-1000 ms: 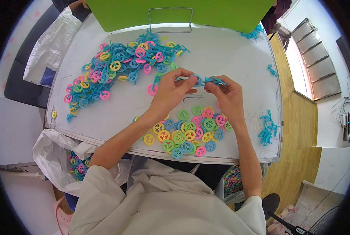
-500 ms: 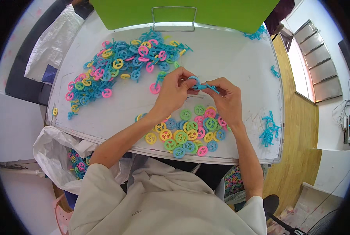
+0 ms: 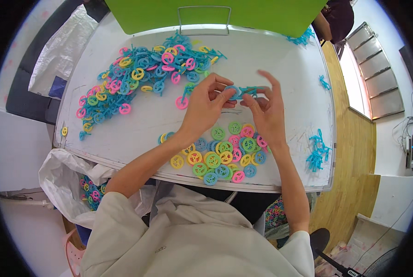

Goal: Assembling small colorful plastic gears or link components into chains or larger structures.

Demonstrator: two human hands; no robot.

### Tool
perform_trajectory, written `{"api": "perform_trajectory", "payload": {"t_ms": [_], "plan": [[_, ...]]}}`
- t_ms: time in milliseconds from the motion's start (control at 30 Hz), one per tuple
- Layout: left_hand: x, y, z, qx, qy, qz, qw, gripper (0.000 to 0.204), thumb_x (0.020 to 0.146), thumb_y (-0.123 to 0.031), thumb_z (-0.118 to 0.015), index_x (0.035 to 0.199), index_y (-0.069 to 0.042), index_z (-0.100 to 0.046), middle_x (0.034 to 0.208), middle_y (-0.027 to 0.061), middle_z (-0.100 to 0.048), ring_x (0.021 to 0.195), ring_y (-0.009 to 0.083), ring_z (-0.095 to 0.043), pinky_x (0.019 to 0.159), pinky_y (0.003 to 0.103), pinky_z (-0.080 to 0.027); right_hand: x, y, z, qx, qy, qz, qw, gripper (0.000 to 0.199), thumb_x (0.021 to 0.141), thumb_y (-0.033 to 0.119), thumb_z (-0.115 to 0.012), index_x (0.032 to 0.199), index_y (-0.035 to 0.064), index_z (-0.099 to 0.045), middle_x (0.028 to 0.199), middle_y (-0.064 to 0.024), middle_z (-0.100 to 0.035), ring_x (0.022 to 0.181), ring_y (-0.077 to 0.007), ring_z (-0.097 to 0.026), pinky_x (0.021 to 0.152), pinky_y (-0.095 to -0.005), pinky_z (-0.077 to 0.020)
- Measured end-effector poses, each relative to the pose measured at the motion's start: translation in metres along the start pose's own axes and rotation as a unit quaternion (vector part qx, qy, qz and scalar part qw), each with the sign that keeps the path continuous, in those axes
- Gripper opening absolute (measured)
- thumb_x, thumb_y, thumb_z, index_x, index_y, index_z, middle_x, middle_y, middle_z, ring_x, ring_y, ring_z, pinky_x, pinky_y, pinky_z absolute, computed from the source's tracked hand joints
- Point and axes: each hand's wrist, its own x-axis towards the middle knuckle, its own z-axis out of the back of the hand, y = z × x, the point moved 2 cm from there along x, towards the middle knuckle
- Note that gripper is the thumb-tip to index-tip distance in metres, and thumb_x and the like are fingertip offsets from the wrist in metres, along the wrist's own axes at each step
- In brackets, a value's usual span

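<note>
My left hand [image 3: 207, 102] pinches a small blue plastic wheel [image 3: 232, 93] between thumb and fingers, its face turned upward. Right beside it, a thin blue branched plastic piece [image 3: 251, 91] sits between the thumb and fingers of my right hand [image 3: 267, 110], whose index finger is raised away. Whether wheel and branched piece are joined cannot be made out. Below my hands lies a spread of loose pink, yellow, green and blue wheels [image 3: 226, 158]. To the left is a heap of blue branched pieces with coloured wheels on them [image 3: 139, 69].
All this rests on a white table [image 3: 280, 60] with a green panel [image 3: 215, 16] at its far edge. Blue branched pieces [image 3: 318, 151] lie at the right. A white sack [image 3: 61, 177] holding more pieces hangs open at the lower left. Another person's arm [image 3: 323, 27] shows at the far right.
The blue wheel has turned from edge-on to face-up. My right index finger has lifted off the branched piece. At the far right, the other person has come further into view.
</note>
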Motion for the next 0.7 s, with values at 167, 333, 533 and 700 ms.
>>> {"api": "perform_trajectory", "payload": {"t_ms": [167,333,533,700], "plan": [[0.001,0.002,0.000,-0.025,-0.008,-0.015,1.000,0.016,0.093,-0.004,-0.053,0.105,0.005,-0.059,0.094,0.0108,-0.066,0.081,0.0139,-0.065,0.071,0.026,-0.057,-0.001,-0.003,-0.001,-0.087,0.024,0.113,0.989,0.030,0.082,0.002,-0.068,0.112,-0.0006,-0.062,0.098,-0.0074,-0.067,0.084,-0.0106,-0.063,0.075,-0.0242,-0.0530],[0.000,0.001,0.001,0.023,0.014,-0.031,0.999,0.019,0.094,-0.006,-0.052,0.110,0.004,-0.060,0.097,0.0100,-0.065,0.087,0.0138,-0.064,0.076,0.028,-0.057,-0.001,0.000,0.000,-0.049,0.028,-0.005,0.998,0.032,0.081,0.002,-0.070,0.112,-0.0001,-0.065,0.089,-0.0055,-0.068,0.079,-0.0099,-0.064,0.074,-0.0232,-0.0538],[-0.004,0.004,-0.002,0.029,-0.018,-0.047,0.998,0.019,0.094,-0.004,-0.052,0.109,0.004,-0.060,0.096,0.0109,-0.066,0.086,0.0135,-0.065,0.075,0.027,-0.057,0.002,-0.012,-0.001,0.000,0.018,-0.066,0.998,0.030,0.083,0.004,-0.068,0.112,-0.0025,-0.064,0.084,-0.0072,-0.068,0.074,-0.0109,-0.064,0.069,-0.0226,-0.0544],[-0.008,-0.002,-0.004,0.075,-0.029,-0.045,0.996,0.018,0.094,-0.004,-0.052,0.108,0.004,-0.060,0.096,0.0116,-0.066,0.086,0.0135,-0.065,0.074,0.027,-0.057,-0.003,-0.005,-0.005,-0.013,-0.018,-0.039,0.999,0.031,0.080,0.004,-0.071,0.109,-0.0040,-0.065,0.078,-0.0044,-0.066,0.070,-0.0082,-0.060,0.063,-0.0204,-0.0487]]}}
